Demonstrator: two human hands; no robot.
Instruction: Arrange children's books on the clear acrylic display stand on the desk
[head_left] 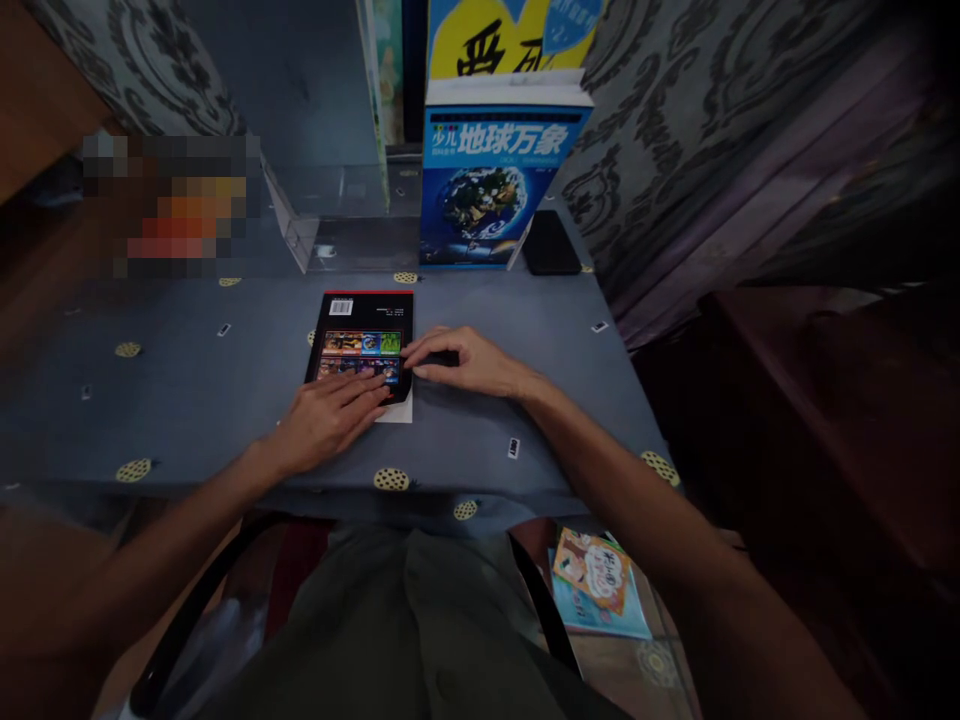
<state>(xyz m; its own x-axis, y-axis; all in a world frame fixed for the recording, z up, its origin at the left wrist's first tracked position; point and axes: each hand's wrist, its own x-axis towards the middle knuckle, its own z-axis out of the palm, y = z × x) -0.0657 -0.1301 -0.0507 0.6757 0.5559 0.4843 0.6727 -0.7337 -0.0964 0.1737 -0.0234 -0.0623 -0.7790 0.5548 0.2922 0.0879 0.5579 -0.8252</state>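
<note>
A black book (364, 318) with a barcode and rows of small coloured pictures lies flat on the blue-grey tablecloth. White page edges show at its lower right corner. Across the book's lower part rests my left hand (330, 412), its fingers stretched out flat. My right hand (469, 362) is at the book's right edge, thumb and fingers apart, with the fingertips touching the edge. Between them only the tablecloth and a dark shadow show.
Upright behind stands a blue book (487, 190) with a globe, before a yellow one. A black phone-like object (553, 243) lies beside it. A clear stand (367, 243) is to the left. Books (600, 590) lie low at the right, below the table's front edge.
</note>
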